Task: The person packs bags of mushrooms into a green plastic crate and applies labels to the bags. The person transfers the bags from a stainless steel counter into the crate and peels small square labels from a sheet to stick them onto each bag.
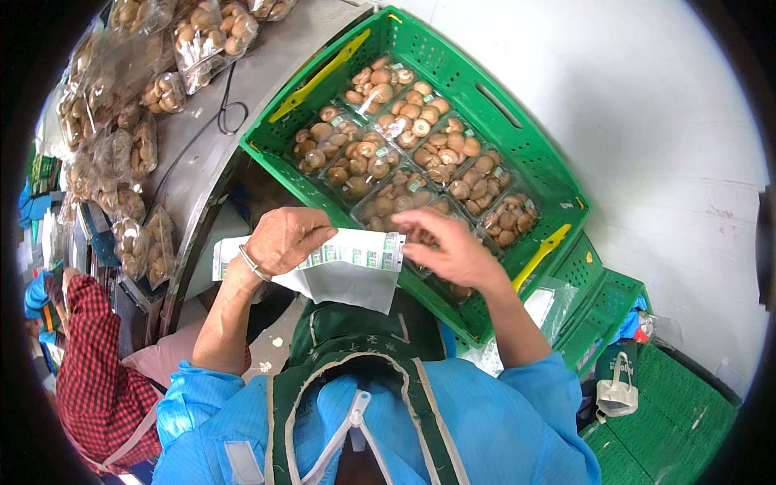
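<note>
A white sheet of labels (pixel 368 249) with a printed green and black row along its upper edge hangs in front of my apron. My left hand (pixel 283 240) pinches it from above between thumb and fingers. At the sheet's right end is my right hand (pixel 449 246), slightly blurred, its thumb and forefinger apart and close to the edge. Whether a small label sticks to those fingers I cannot tell. Beneath my right hand, a green crate (pixel 517 145) holds several clear packs of brown mushrooms (pixel 449 149), some with small stickers on top. My hand and the sheet hide the crate's near packs.
On the left, a metal table (pixel 279 48) bears many bagged mushrooms (pixel 105 89) and a black cable (pixel 230 105). A person in a red checked sleeve (pixel 97 372) is at the far left. More green crates (pixel 671 412) and a white-handled bag (pixel 617 384) are at the right.
</note>
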Motion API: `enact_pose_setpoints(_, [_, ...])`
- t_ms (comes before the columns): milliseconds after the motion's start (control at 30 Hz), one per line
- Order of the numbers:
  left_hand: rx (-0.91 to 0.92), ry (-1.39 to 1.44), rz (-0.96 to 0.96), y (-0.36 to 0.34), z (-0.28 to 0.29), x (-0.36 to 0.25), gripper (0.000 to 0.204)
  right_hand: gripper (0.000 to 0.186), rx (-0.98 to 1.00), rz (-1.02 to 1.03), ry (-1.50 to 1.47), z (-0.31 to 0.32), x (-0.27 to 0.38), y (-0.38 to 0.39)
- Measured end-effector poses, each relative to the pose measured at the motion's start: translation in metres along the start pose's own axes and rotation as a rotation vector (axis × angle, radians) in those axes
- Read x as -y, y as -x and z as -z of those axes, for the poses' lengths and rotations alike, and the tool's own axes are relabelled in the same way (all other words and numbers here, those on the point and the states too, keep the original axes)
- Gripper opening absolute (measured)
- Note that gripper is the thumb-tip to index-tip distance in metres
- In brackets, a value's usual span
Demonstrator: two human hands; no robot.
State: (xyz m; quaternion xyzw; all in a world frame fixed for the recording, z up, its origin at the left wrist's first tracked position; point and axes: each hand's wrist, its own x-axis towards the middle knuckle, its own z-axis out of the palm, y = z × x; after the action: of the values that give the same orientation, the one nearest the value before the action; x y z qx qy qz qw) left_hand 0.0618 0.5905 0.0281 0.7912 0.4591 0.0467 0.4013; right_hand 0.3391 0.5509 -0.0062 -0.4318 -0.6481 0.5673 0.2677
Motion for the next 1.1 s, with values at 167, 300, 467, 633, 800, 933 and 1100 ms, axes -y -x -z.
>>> enact_pose_setpoints(167, [0.064, -0.014, -0.029, -0.009, -0.007, -0.001, 0.020, 0.011, -0.211, 0.246, 0.488, -0.028, 0.007, 0.008])
enact_pose_setpoints(300, [0.144, 0.015, 0.020, -0.012, -0.015, 0.005, 0.021, 0.008, -0.302, 0.311, 0.343, -0.037, -0.001, 0.031])
enact_pose_setpoints(467, [0.107, 0.052, 0.058, -0.002, -0.020, 0.007, 0.022, 0.012, -0.445, -0.266, 0.077, 0.020, -0.086, 0.070])
enact_pose_setpoints(633, [0.049, 0.118, 0.008, 0.001, -0.013, 0.006, 0.018, 0.012, -0.380, -0.792, 0.554, 0.044, -0.211, 0.108])
enact_pose_setpoints(800, [0.042, 0.274, 0.028, 0.009, 0.001, 0.002, 0.022, 0.020, -0.526, -0.883, 0.629, 0.027, -0.231, 0.105])
enact_pose_setpoints(933, [0.087, 0.370, 0.048, 0.002, 0.014, -0.015, 0.026, 0.029, -0.731, -0.700, 0.424, 0.036, -0.181, 0.106])
enact_pose_setpoints(1100, [0.149, 0.257, -0.146, -0.044, 0.010, -0.072, 0.015, 0.069, -0.458, 0.009, -0.735, 0.011, -0.011, 0.139])
